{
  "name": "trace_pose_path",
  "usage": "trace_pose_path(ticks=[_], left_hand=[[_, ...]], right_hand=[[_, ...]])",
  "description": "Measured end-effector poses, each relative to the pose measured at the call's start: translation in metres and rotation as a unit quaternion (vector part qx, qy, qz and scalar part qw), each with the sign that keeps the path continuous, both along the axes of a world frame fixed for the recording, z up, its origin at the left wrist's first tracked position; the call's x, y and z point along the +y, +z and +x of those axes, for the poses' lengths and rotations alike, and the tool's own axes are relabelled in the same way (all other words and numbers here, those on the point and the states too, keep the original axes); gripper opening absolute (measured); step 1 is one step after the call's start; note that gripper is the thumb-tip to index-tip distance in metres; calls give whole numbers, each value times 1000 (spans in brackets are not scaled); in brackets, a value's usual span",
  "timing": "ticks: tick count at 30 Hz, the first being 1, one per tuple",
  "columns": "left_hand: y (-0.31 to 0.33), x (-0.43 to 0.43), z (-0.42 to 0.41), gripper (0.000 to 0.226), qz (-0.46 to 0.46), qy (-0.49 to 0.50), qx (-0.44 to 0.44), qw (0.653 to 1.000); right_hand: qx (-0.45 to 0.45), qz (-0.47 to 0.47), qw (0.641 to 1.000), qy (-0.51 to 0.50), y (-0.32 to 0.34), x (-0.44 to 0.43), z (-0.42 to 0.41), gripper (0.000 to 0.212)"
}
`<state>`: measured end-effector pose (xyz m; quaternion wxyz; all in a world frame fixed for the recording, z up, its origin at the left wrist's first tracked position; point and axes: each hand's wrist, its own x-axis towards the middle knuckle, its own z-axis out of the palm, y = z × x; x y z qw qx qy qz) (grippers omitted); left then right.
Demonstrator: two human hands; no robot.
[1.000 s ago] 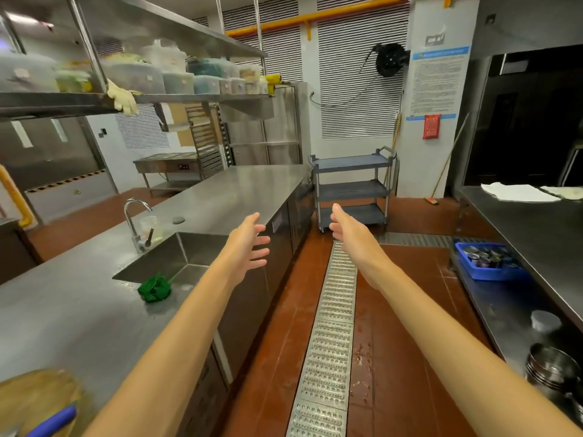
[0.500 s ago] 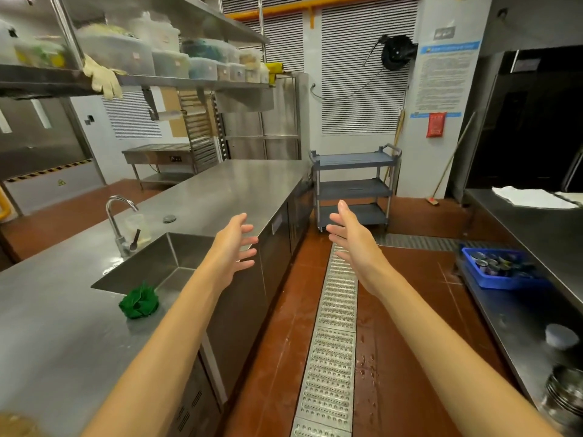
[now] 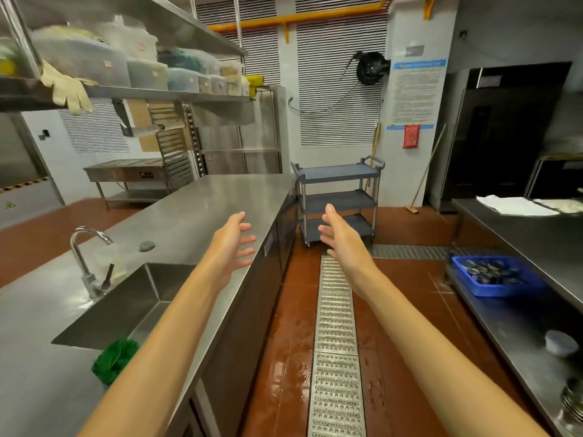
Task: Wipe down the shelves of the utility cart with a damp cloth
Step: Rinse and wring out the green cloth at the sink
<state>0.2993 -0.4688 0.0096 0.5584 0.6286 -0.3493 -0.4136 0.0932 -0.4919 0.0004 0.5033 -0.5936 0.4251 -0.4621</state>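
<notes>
head view moved forward down the aisle | utility cart (image 3: 344, 200) drew slightly closer | green scrubber (image 3: 115, 361) and sink (image 3: 120, 307) slid lower-left | wooden board left view

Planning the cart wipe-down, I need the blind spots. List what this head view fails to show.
1. utility cart, head view: too distant to judge dirt on its shelves; the right hand covers part of the bottom shelf.
2. white cloth on the right counter: damp or dry cannot be told.
3. blue bin: contents blurred.
4. wall notice: print too small.
5. metal bowls: cut off by the right edge.
</notes>
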Motion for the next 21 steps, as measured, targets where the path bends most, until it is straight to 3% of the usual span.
trace_pose_path(ticks=[15, 21], left_hand=[[-15, -105, 58, 47, 14, 9, -12, 1000], [-4, -165, 93, 43, 11, 41, -15, 999]], right_hand=[[-2, -10, 1000, 14, -17, -117, 72, 63], [-4, -13, 999, 41, -10, -193, 110, 73]])
